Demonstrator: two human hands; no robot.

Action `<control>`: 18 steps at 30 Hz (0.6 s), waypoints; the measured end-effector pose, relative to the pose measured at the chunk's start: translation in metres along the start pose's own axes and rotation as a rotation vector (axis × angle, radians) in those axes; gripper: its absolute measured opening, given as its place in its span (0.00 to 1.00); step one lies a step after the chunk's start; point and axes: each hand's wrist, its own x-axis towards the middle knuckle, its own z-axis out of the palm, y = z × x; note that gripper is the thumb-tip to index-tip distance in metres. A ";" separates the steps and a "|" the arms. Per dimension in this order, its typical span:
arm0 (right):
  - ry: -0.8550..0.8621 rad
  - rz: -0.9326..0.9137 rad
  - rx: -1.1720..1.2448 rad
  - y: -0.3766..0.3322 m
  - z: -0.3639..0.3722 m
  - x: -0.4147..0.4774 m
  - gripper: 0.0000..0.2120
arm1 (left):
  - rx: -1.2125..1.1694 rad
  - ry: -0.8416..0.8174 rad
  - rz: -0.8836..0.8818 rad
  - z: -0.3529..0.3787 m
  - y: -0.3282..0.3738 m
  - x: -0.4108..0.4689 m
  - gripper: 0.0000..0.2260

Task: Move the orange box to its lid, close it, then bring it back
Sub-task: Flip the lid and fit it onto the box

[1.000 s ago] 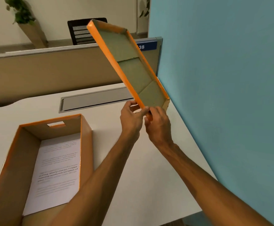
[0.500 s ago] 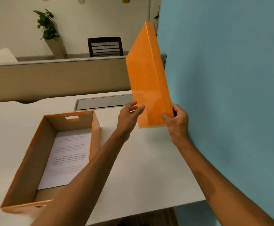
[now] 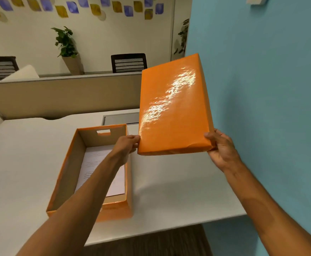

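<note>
A white desk (image 3: 169, 196) fills the lower view, with a blue wall (image 3: 261, 108) along its right side. On the desk, left of centre, the open orange box (image 3: 69, 182) sits with its long axis running away from the person, a handle slot in the far end wall and a printed sheet (image 3: 93, 163) lying inside.

Above and to the right of the box, clear of the desk, the lid (image 3: 173, 108) is held up, glossy top toward the camera, tilted with its far end higher. Its long axis runs roughly the same way as the box's, so little turning looks needed.

The right hand (image 3: 222, 146) is wrapped around the near right corner, thumb on top. The left hand (image 3: 126, 146) touches the near left corner with fingers only partly curled; whether it truly grips I cannot tell.

The box lies down and left of the lid, right under the left forearm; the coming move is likely a sideways shift leftward, levelling, then lowering squarely over the rim
</note>
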 end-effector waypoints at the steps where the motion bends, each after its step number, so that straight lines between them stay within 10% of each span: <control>1: -0.002 0.016 0.005 0.005 0.007 -0.008 0.25 | 0.002 0.009 0.008 -0.013 -0.002 -0.008 0.16; 18: -0.020 0.235 -0.411 0.121 0.136 -0.097 0.22 | 0.126 0.294 0.091 -0.203 -0.064 -0.116 0.13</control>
